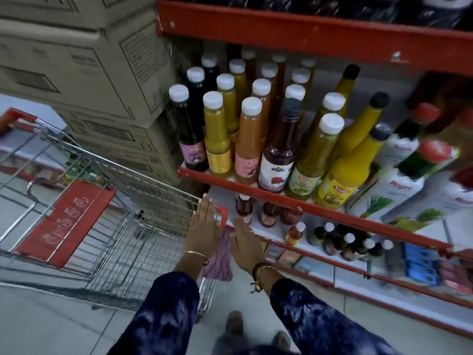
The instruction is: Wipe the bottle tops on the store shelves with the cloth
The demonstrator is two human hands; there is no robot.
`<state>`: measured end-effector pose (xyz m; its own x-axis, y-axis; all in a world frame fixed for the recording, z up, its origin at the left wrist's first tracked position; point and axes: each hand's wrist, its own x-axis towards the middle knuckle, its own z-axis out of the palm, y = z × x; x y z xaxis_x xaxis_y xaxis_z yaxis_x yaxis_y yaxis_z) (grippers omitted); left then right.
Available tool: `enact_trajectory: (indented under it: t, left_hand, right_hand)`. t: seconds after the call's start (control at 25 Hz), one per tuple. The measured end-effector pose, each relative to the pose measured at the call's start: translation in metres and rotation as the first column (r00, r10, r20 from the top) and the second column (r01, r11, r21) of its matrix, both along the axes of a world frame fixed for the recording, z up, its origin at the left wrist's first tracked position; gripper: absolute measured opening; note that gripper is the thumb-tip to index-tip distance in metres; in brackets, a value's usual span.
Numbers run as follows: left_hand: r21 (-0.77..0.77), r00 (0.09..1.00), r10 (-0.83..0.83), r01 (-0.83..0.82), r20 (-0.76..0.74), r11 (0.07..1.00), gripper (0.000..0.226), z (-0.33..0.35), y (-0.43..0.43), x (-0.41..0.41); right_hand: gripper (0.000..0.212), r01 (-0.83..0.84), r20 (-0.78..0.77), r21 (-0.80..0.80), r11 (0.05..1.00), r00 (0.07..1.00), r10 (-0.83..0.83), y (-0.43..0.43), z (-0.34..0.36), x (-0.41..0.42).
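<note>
My left hand (203, 226) and my right hand (247, 242) are stretched out side by side, backs up and fingers straight, below the red edge of the middle shelf (256, 190). A pink-purple patterned cloth (220, 262) hangs between them at the thumbs; which hand grips it is hidden. Above, on the middle shelf, stand rows of sauce and syrup bottles with white caps (252, 105), one red syrup bottle with a grey cap (291, 108) and yellow bottles with black caps (378, 99). Small bottles (244, 206) stand on the lower shelf just beyond my fingertips.
A wire shopping cart (107, 201) with red trim stands at the left, its corner under my left hand. Stacked cardboard boxes (84, 60) rise behind it. Another red shelf (307, 24) overhangs the bottles. White juice cartons (399, 190) stand at the right. My feet are on the tiled floor.
</note>
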<state>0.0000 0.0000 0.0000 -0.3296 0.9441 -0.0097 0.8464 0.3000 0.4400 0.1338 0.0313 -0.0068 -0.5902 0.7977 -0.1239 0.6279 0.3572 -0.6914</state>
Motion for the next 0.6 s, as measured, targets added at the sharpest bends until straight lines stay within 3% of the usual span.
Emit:
enact_trajectory:
  t: [0.08, 0.16, 0.32, 0.4, 0.52, 0.6]
  left_hand:
    - [-0.132, 0.983, 0.094, -0.074, 0.155, 0.989, 0.068, -0.016, -0.005, 0.003]
    - [-0.321, 0.975, 0.11, -0.043, 0.194, 0.946, 0.061, -0.029, -0.01, 0.011]
    - [-0.543, 0.989, 0.087, -0.009, 0.117, 0.84, 0.045, -0.021, 0.003, 0.018]
    - [-0.608, 0.997, -0.004, 0.049, 0.076, 0.793, 0.039, -0.003, 0.015, 0.022]
    - [-0.564, 0.979, -0.109, 0.19, 0.174, 0.804, 0.033, 0.046, 0.041, 0.032]
    - [-0.46, 0.941, -0.212, 0.316, 0.265, 0.83, 0.026, 0.079, 0.063, 0.038]
  right_hand:
    - [0.055, -0.01, 0.066, -0.152, 0.988, 0.998, 0.021, -0.007, -0.014, -0.008]
    - [0.055, -0.041, 0.076, -0.301, 0.953, 0.995, 0.067, -0.015, -0.023, -0.014]
    - [0.047, -0.002, 0.064, -0.348, 0.938, 0.998, 0.026, -0.003, -0.015, -0.017]
    - [0.056, -0.001, -0.031, -0.353, 0.936, 0.999, -0.011, 0.009, -0.01, -0.012]
    - [0.071, -0.092, -0.246, -0.487, 0.868, 0.968, -0.036, 0.029, 0.017, 0.008]
    - [0.06, -0.111, -0.33, -0.563, 0.819, 0.939, -0.1, 0.044, 0.051, 0.035]
